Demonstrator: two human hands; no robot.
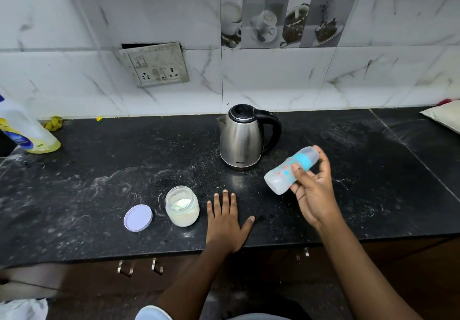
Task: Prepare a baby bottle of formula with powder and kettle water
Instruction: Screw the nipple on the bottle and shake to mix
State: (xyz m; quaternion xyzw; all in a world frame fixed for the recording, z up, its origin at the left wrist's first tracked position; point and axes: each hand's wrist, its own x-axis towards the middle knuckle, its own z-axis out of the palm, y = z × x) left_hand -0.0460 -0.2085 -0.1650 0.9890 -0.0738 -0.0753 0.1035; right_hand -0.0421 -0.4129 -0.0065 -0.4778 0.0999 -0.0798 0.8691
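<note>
One black speckled stone worktop (99,195) carries one steel electric kettle (242,140). One capped, blue-collared clear baby bottle (290,170) is gripped tilted by the right hand (315,195), off the worktop, right of the kettle. It is best stood upright and steadied before uncapping. One open plastic powder jar (182,206) and one lilac round lid (138,218) are beside the left hand (226,225), laid flat, grasping nothing.

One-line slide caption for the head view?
Formula prep: right hand holds tilted baby bottle near kettle; left hand flat on counter beside open powder jar.
</note>
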